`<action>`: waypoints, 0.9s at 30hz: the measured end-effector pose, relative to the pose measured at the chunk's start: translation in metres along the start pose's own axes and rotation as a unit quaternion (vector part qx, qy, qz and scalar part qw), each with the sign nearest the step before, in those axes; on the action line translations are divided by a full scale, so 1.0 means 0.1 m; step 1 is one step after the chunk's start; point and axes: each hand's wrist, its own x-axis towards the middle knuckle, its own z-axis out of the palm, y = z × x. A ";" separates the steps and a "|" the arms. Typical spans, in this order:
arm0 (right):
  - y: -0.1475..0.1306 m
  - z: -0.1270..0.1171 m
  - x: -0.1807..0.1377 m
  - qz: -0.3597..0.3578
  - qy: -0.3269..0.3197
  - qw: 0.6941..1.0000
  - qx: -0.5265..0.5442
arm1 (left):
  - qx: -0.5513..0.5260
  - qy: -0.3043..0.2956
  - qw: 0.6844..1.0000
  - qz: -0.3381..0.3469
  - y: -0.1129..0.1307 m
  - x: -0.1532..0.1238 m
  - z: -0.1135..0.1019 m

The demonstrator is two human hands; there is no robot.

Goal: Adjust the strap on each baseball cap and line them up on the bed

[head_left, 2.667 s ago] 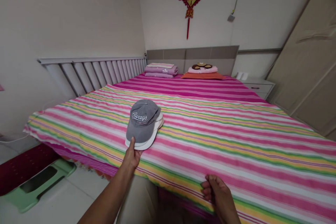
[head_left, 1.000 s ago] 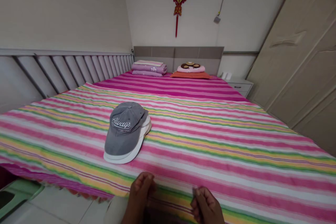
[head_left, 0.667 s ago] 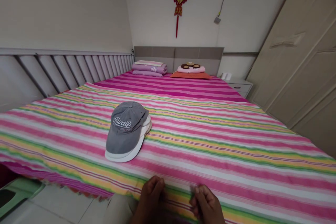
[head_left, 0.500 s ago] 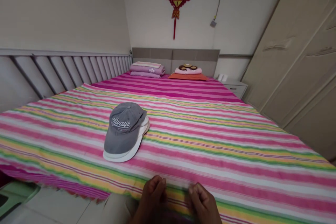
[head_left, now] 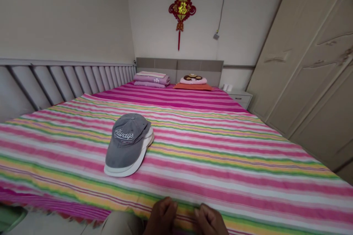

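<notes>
My left hand [head_left: 162, 214] and my right hand [head_left: 210, 220] are at the bottom middle, a short gap between them, over the near edge of the striped bed cover [head_left: 198, 176]. Both have curled fingers, and I see nothing held in either. Up and to the left of my hands lies a grey cap [head_left: 125, 145] with white "Always" lettering. It is stacked on a white cap [head_left: 129, 171], whose brim and side show underneath. Neither hand touches the caps.
Folded purple bedding [head_left: 151, 79] and an orange pillow [head_left: 193, 87] with a pink item on top lie by the headboard [head_left: 198, 67]. A railing [head_left: 82, 77] runs along the left. A nightstand [head_left: 239, 98] and wardrobe [head_left: 303, 62] stand right.
The view has tilted upward slightly, so the bed and caps appear lower. My hands sit lower in view and a little closer together, still curled. The caps stay on the cover.
</notes>
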 end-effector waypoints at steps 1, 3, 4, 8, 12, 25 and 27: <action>-0.15 -0.04 0.04 -0.008 -0.002 1.000 0.023 | -0.015 0.015 1.000 0.006 0.13 0.02 -0.02; -0.46 -0.12 0.10 -0.015 -0.027 0.998 0.057 | -0.021 0.049 0.997 0.050 0.41 0.05 -0.06; -0.61 -0.16 0.13 -0.022 -0.031 0.997 0.071 | -0.024 0.078 0.994 0.074 0.55 0.06 -0.09; -1.10 -0.27 0.19 -0.039 -0.012 0.993 0.111 | -0.025 0.096 0.987 0.129 0.98 0.06 -0.19; -1.36 -0.34 0.21 -0.083 0.026 0.977 0.195 | -0.021 0.113 0.977 0.178 1.21 0.03 -0.29; -1.42 -0.37 0.22 -0.062 0.093 0.946 0.304 | -0.014 0.147 0.969 0.198 1.32 -0.04 -0.29; -1.42 -0.37 0.22 -0.062 0.094 0.947 0.301 | -0.013 0.149 0.970 0.194 1.33 -0.04 -0.28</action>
